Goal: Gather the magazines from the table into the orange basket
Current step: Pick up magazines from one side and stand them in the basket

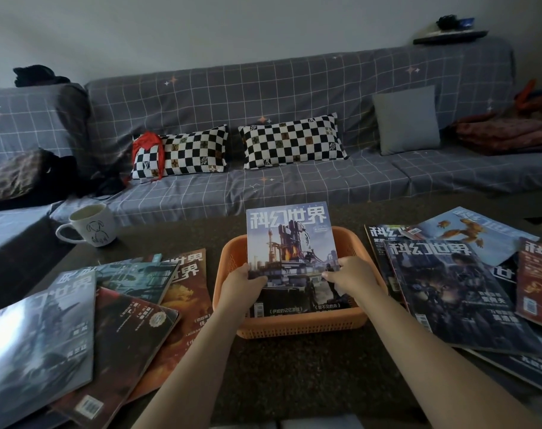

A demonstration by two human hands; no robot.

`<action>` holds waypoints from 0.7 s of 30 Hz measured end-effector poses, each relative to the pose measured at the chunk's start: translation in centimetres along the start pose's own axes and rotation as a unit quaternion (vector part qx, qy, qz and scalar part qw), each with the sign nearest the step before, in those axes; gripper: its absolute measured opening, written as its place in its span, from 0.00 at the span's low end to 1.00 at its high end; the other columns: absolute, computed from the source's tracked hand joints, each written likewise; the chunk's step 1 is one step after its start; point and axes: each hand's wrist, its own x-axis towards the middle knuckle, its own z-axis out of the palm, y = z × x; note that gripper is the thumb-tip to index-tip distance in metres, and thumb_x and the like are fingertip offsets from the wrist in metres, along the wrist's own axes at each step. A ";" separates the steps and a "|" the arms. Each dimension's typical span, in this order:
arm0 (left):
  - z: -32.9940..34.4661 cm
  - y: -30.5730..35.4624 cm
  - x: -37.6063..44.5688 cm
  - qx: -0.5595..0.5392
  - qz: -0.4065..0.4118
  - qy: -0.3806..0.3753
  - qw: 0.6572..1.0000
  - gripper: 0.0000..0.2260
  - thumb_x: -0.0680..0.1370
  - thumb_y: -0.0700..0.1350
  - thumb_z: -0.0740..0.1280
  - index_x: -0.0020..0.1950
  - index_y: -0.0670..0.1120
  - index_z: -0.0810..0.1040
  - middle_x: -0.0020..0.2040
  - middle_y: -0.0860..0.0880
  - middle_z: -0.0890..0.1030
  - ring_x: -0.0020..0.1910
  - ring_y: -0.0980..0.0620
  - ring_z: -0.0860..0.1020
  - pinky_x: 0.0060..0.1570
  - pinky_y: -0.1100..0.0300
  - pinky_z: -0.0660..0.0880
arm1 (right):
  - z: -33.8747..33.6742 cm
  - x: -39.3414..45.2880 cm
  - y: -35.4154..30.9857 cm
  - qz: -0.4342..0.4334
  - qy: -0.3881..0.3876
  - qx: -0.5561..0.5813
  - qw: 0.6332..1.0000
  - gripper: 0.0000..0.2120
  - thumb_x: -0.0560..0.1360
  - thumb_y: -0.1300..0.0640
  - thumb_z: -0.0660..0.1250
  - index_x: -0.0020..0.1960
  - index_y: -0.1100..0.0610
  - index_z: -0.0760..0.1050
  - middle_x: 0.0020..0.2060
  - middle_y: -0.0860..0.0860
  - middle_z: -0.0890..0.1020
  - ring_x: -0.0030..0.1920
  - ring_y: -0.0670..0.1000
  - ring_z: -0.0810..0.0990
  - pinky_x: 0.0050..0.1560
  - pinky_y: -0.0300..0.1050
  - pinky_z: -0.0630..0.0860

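The magazine [291,252] has a glossy cover showing an industrial tower under bold white characters. It stands tilted in the orange basket [297,328], lower edge inside. My left hand [243,281] grips its 9 o'clock edge, my right hand [351,275] its 3 o'clock edge, fingers curled round it. The basket is perforated plastic, rectangular. Loose magazine piles lie at 8 o'clock [87,329] and 3 o'clock [461,289] on the dark table [294,373].
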 end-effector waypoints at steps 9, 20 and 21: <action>2.3 1.1 -2.3 -0.034 0.103 0.047 0.993 0.30 0.80 0.46 0.65 0.78 0.50 0.55 0.78 0.49 0.59 0.71 0.50 0.69 0.66 0.58 0.71 | -1.0 -1.6 -0.1 -0.006 0.004 0.115 0.993 0.24 0.76 0.49 0.66 0.69 0.58 0.68 0.64 0.53 0.76 0.53 0.50 0.77 0.43 0.40 0.73; 11.3 7.9 -7.5 -0.088 0.211 -0.041 0.973 0.18 0.81 0.43 0.62 0.71 0.48 0.69 0.66 0.55 0.75 0.63 0.60 0.74 0.49 0.74 0.68 | -7.5 -5.7 5.9 -0.034 0.174 0.193 0.965 0.18 0.76 0.52 0.65 0.66 0.53 0.72 0.58 0.50 0.79 0.50 0.46 0.77 0.49 0.42 0.73; 12.4 8.4 -7.7 -0.094 0.207 -0.055 0.972 0.17 0.81 0.43 0.62 0.71 0.49 0.70 0.65 0.55 0.76 0.62 0.60 0.74 0.48 0.75 0.67 | -8.0 -5.8 7.0 -0.031 0.182 0.192 0.964 0.17 0.77 0.52 0.65 0.65 0.52 0.73 0.58 0.50 0.79 0.50 0.46 0.76 0.47 0.40 0.72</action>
